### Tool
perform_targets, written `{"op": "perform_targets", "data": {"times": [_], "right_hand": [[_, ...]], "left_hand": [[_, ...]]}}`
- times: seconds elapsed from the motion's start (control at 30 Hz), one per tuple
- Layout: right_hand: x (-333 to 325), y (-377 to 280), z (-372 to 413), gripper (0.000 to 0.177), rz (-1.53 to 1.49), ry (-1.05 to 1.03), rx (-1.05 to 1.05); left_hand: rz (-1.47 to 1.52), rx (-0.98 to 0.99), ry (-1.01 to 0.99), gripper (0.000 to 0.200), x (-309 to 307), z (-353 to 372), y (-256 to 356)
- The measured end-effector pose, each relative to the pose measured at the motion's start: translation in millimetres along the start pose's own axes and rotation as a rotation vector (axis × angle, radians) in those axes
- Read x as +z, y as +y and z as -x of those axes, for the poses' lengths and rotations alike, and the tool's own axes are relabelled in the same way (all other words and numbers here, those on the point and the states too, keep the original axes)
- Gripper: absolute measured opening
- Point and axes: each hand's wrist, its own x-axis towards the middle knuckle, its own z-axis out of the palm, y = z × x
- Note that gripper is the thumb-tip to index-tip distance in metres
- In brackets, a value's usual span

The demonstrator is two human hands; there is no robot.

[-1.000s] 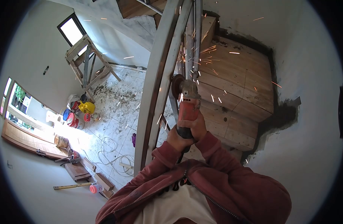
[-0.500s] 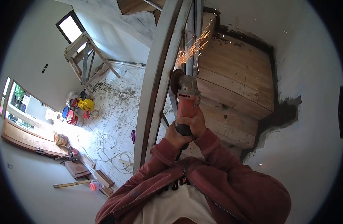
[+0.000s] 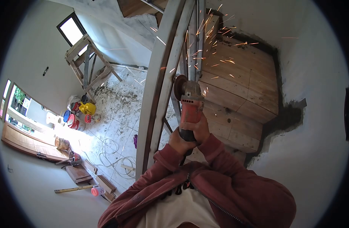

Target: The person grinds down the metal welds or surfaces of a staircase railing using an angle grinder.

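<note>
Both my hands are wrapped round a red angle grinder [image 3: 190, 114] with a dark rear grip. My left hand [image 3: 179, 143] holds its lower end, and my right hand [image 3: 201, 130] closes over the body from the right, just above. At its grey metal head, the brown disc [image 3: 179, 87] stands on edge right against the grey metal railing [image 3: 170, 72]. Orange sparks [image 3: 208, 41] fly up and outward beyond the disc. The grinder's cord drops beneath my hands and is partly hidden by my sleeves.
Wooden stair treads [image 3: 235, 76] rise on the right beside a wall with dark, rough patches [image 3: 286, 119]. To the left, below the railing, lie a dirty tiled floor [image 3: 117, 102], a wooden trestle [image 3: 87, 60], paint buckets [image 3: 72, 121], coiled cable [image 3: 111, 155] and stacked boards [image 3: 78, 173].
The narrow stream of sparks has broken into a wide scatter over the stairs and railing. The grinder head has shifted very slightly down; both hands keep their grip.
</note>
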Motion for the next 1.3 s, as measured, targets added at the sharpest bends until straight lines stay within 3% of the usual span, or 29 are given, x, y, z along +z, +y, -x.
{"op": "perform_targets", "data": {"times": [0.07,0.13,0.5,0.6,0.97,1.3], "right_hand": [[1,0,4,0.049,-0.026,0.051,-0.055],[-2,-2,0,0.058,-0.053,-0.032,0.07],[-1,-7,0,0.057,-0.076,0.001,0.075],[-1,-5,-1,0.057,-0.063,-0.018,0.064],[-1,-8,-1,0.054,-0.043,0.001,0.022],[1,-10,-2,0.06,-0.041,0.0,0.07]], "left_hand": [[-0.059,-0.008,0.013,0.073,-3,1,2],[-0.06,0.006,0.026,0.073,-5,1,6],[-0.136,0.03,0.027,0.073,-3,-1,5],[0.017,0.017,-0.014,0.074,-2,-1,3],[-0.167,0.045,0.056,0.073,-4,-4,-2],[-0.027,-0.013,-0.003,0.074,-4,-1,12]]}}
